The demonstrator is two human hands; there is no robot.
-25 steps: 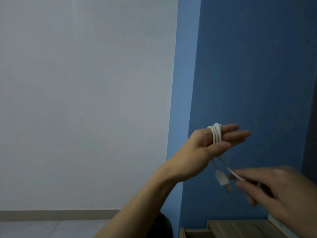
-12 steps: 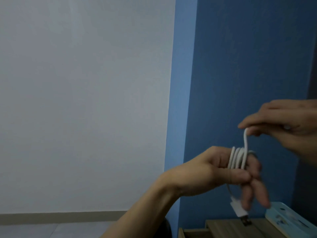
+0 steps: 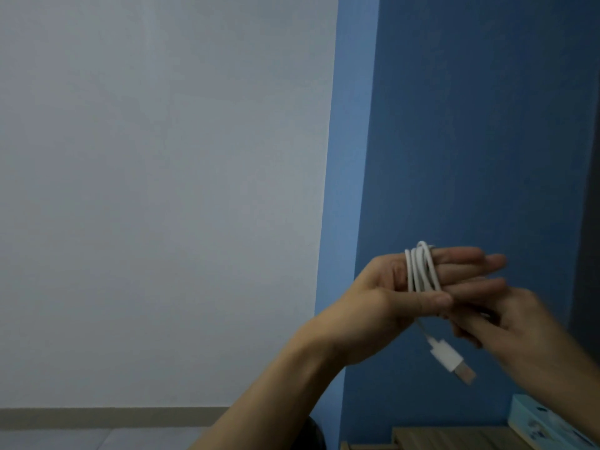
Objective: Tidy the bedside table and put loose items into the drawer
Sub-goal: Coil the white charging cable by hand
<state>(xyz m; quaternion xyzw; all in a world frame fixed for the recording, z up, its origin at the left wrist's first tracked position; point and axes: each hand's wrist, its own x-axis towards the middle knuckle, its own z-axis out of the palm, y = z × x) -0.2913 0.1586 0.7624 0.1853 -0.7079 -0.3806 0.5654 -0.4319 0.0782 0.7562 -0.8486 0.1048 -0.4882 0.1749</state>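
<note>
- white cable (image 3: 422,271) is wound in several loops round the straight fingers of the left hand (image 3: 383,306), held up in front of the blue wall (image 3: 470,125)
- its usb plug (image 3: 449,358) dangles free below the palm
- left thumb pins the loops against the fingers
- right hand (image 3: 522,323) is blurred, its fingers tucked under the left fingertips; cannot tell if it grips the cable end
- low right: wooden surface (image 3: 454,438) with a pale blue box (image 3: 545,427), well below both hands
- half a second ago the right hand pinched the cable above the coil; now it sits below, and the left fingers have levelled out
</note>
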